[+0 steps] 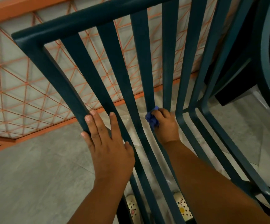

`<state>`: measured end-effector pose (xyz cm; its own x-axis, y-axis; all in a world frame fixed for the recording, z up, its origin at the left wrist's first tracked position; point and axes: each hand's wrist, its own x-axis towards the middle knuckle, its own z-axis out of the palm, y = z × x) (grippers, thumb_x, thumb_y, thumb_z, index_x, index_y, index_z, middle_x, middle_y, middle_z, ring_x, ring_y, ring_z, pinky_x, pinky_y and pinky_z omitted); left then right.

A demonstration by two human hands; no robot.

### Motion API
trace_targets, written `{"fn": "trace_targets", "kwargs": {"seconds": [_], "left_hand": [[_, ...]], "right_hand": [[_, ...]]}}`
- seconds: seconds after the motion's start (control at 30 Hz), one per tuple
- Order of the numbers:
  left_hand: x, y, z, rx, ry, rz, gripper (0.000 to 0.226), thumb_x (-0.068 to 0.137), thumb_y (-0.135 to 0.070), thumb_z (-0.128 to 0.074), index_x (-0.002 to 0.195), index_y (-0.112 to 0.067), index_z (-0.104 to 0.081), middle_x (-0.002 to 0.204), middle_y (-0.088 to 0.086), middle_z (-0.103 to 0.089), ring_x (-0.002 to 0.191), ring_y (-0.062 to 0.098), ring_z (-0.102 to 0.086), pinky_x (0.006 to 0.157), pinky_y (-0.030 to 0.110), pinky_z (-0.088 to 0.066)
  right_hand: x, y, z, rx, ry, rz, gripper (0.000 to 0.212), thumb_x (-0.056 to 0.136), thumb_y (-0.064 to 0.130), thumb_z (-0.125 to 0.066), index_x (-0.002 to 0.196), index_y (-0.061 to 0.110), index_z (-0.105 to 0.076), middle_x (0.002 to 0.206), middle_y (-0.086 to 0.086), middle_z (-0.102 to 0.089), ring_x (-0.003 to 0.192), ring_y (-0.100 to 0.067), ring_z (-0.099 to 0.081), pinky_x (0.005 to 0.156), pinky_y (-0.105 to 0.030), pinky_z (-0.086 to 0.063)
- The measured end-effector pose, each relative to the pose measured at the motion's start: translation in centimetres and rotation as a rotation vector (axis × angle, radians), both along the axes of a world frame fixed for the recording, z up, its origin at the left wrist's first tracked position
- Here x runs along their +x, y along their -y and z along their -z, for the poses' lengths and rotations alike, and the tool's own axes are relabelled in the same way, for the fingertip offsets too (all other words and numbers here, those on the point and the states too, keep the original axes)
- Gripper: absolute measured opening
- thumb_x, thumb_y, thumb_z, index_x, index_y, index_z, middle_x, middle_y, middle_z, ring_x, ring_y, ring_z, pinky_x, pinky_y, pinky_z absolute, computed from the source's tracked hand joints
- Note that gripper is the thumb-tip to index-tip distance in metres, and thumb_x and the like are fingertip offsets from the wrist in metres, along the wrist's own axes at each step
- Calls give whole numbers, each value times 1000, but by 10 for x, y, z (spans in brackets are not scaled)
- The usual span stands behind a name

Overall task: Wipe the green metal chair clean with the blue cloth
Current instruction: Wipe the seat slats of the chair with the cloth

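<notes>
The green metal chair [76, 75] fills the view, its slatted back rising away from me and curving down into the seat. My left hand [105, 143] lies on the slats at the chair's left side, fingers over the outer frame bar, thumb against an inner slat. My right hand [165, 125] grips the crumpled blue cloth [152, 118] and presses it on a slat near the bend between back and seat, right of centre.
Grey tiled floor [33, 167] lies below and to the left. An orange-framed panel with a triangle pattern [17, 94] stands behind the chair. A dark object [237, 75] sits at the right beyond the armrest [263, 78]. My patterned shoes [182, 206] show under the seat.
</notes>
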<state>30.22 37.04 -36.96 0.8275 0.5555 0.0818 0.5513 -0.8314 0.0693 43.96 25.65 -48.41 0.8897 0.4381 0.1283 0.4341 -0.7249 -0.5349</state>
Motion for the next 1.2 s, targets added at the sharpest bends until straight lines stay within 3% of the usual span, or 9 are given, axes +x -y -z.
{"fn": "trace_targets", "kwargs": {"seconds": [0.1,0.2,0.3,0.47,0.6,0.77,0.93,1.03,1.2], "left_hand": [[2,2,1,33,-22,-14,91,79,-33,-68,151,-11,-18,156,25,5,144,38,11,114,55,-2],[3,3,2,46,-35,-34,91,79,-35,-67,152,-12,-16,156,24,7,144,38,12,114,54,0],[4,4,3,55,-41,-44,93,79,-35,-68,152,-13,-16,156,24,7,144,38,12,114,54,2],[4,4,3,61,-50,-63,92,79,-38,-67,152,-14,-16,156,23,8,144,37,13,114,53,2],[5,3,4,73,-43,-54,92,79,-37,-68,152,-13,-16,156,23,8,144,37,13,114,54,0],[6,4,3,75,-54,-60,92,80,-35,-67,152,-14,-14,156,22,10,143,36,15,115,52,4],[3,2,4,87,-60,-51,89,82,-35,-65,152,-14,-15,156,22,11,144,36,16,115,51,5],[4,2,3,85,-54,-51,89,82,-36,-64,152,-14,-14,156,22,10,144,36,14,115,51,3],[5,3,3,76,-32,-53,91,80,-34,-66,152,-14,-15,156,23,9,144,36,13,114,49,8]], "right_hand": [[-6,17,27,-201,-170,-96,15,86,20,-61,98,16,-69,100,-9,-69,97,-32,-62,77,-39,-52],[-8,23,35,-402,-353,-169,27,91,12,-48,112,17,-63,112,-11,-58,105,-34,-54,73,-33,-36],[-10,29,26,-518,-375,-173,29,92,8,-45,118,14,-59,116,-15,-55,104,-35,-54,73,-36,-37],[-31,65,28,-546,-525,-193,23,91,12,-51,112,19,-59,111,-9,-58,99,-27,-57,79,-34,-46],[-21,87,7,-367,-665,-154,22,83,15,-68,101,26,-62,98,4,-60,96,-18,-62,79,-23,-48],[17,58,-81,275,-325,43,26,84,14,-66,105,27,-60,108,5,-53,96,-10,-56,85,-23,-49],[71,7,-168,619,439,128,35,80,4,-65,115,6,-64,108,-7,-45,99,-15,-50,87,-11,-40],[96,-7,-176,494,649,1,43,76,1,-62,119,5,-62,113,-1,-41,106,-32,-52,94,-37,-43],[91,3,-116,258,612,33,18,85,35,-65,100,26,-63,97,15,-47,95,-15,-49,89,-45,-47]]}}
